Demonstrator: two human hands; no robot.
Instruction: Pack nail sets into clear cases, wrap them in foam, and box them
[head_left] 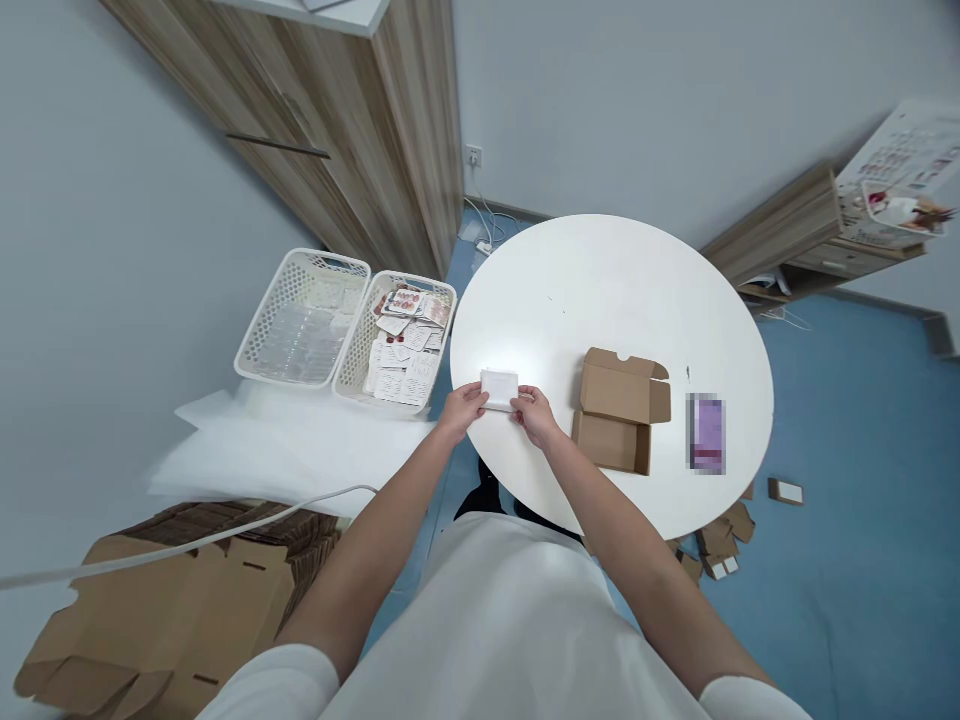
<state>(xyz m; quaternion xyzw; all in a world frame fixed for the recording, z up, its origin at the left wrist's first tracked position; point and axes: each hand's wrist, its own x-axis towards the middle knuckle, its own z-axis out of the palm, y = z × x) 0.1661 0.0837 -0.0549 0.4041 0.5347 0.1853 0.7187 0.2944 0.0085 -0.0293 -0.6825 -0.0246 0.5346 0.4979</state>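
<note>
Both of my hands hold a small white packet at the near left edge of the round white table. My left hand pinches its left end and my right hand pinches its right end, fingers closed on it. An open brown cardboard box with its lid flap up stands on the table just right of my right hand. A blurred purple rectangular thing lies further right.
Left of the table stand two white mesh baskets: one with clear packets, one with printed cards. White foam sheets and flat cardboard blanks lie lower left. Small boxes litter the blue floor. A wooden cabinet stands behind.
</note>
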